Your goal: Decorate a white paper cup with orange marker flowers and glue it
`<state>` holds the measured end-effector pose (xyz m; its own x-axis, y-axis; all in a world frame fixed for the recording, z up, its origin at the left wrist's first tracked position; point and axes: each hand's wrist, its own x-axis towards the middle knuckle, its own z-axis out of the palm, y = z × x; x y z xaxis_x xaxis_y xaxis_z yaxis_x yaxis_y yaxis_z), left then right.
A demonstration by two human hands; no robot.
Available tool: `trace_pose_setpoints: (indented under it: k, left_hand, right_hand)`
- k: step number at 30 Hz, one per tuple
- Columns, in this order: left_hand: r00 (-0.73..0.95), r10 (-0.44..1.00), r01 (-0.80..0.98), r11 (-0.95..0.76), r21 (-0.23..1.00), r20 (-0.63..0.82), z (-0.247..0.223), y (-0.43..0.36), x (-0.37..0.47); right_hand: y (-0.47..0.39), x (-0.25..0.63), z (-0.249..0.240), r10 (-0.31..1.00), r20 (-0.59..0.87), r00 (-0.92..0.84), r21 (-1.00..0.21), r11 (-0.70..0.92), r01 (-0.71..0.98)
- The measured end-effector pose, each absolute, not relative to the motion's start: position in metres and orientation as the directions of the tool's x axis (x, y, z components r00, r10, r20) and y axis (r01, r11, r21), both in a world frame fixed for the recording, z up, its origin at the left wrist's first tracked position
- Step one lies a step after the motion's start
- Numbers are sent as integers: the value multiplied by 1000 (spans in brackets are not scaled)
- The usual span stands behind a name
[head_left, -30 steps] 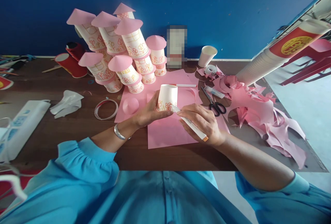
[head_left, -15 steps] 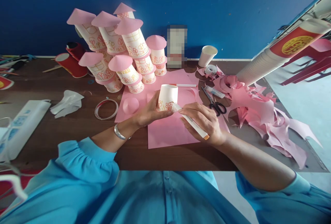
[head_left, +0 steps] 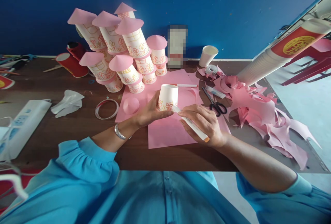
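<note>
A white paper cup (head_left: 168, 96) with orange and red flower drawings near its lower edge is tilted over pink paper. My left hand (head_left: 151, 111) is wrapped around the cup's left side, thumb along the bottom. In my right hand (head_left: 203, 122) is a white marker (head_left: 193, 127) with an orange end, its tip at the cup's lower right side. Beneath both hands lies a pink paper sheet (head_left: 165, 136). Another white marker with a red end (head_left: 184, 85) rests behind the cup. Black-handled scissors (head_left: 218, 108) lie just beyond my right hand.
Stacked decorated cups with pink cone roofs (head_left: 130, 41) stand at the back left. Pink paper scraps (head_left: 256, 106) cover the right side, beside a tall stack of cups (head_left: 263, 65). A tape roll (head_left: 106, 109) and a white power strip (head_left: 23, 127) lie on the left.
My right hand and the marker have shifted very slightly at the cup's lower right. The left hand and the cup stay nearly still.
</note>
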<state>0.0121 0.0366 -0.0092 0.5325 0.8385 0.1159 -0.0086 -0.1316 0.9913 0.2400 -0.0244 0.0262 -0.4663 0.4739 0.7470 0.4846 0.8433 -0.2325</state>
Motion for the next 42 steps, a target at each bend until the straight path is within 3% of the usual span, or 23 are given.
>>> trace_pose_setpoints:
  k: [16, 42]
  left_hand:
    - [552, 821, 98, -238, 966, 146, -2, 37, 13]
    - [540, 839, 234, -226, 945, 67, 9, 33, 17]
  right_hand:
    - [-26, 239, 25, 451, 757, -473, -221, 858, 464]
    - [-23, 238, 24, 429, 768, -475, -185, 860, 476]
